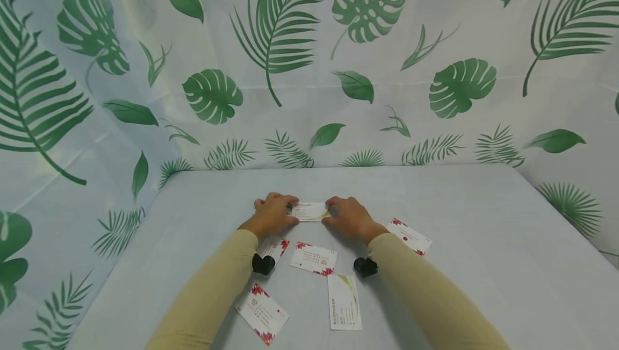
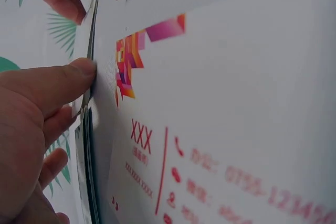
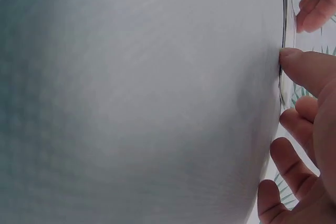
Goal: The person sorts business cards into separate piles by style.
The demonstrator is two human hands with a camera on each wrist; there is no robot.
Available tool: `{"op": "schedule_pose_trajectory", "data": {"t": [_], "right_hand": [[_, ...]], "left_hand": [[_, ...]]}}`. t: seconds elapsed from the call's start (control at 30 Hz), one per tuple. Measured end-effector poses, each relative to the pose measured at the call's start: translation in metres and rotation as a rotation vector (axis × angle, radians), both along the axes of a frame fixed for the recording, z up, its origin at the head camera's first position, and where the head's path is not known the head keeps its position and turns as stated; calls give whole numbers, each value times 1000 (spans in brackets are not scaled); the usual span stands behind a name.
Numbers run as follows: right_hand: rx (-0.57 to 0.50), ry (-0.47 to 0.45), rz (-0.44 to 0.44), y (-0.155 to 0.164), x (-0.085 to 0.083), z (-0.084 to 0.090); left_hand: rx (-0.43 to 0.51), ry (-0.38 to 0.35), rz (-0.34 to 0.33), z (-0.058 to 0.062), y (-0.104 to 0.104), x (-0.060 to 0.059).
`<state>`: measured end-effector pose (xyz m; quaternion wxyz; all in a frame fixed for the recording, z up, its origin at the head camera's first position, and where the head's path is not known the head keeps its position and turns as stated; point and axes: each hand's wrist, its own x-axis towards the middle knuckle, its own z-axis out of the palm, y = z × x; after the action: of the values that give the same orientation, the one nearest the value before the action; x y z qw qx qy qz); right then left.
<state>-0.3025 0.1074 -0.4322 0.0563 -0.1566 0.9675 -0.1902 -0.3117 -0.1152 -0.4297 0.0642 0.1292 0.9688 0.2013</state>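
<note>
The left hand (image 1: 272, 215) and right hand (image 1: 349, 219) cover both ends of the stacked cards (image 1: 309, 211); their print is too small to read. Beneath the left forearm, one floral card (image 1: 273, 246) is half hidden. In the left wrist view, another card's (image 2: 220, 129) phone number blurs.

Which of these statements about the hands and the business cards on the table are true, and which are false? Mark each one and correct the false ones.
1. Both hands touch the same card. True: the left hand and the right hand meet at the two ends of the held card.
2. That card is lifted high above the table. False: it sits low, at the table surface.
3. Other cards lie loose nearer the person. True: for example the floral card and the green-striped card.
4. The backdrop is plain white. False: the backdrop shows green leaves.
5. The person's arms are bare. False: beige sleeves cover them.
</note>
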Motion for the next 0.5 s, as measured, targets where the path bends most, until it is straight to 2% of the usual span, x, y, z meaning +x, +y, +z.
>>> {"op": "schedule_pose_trajectory", "data": {"t": [0.5], "right_hand": [[-16,-39,-30,-2,2,0]], "left_hand": [[21,-35,-2,-1,2,0]]}}
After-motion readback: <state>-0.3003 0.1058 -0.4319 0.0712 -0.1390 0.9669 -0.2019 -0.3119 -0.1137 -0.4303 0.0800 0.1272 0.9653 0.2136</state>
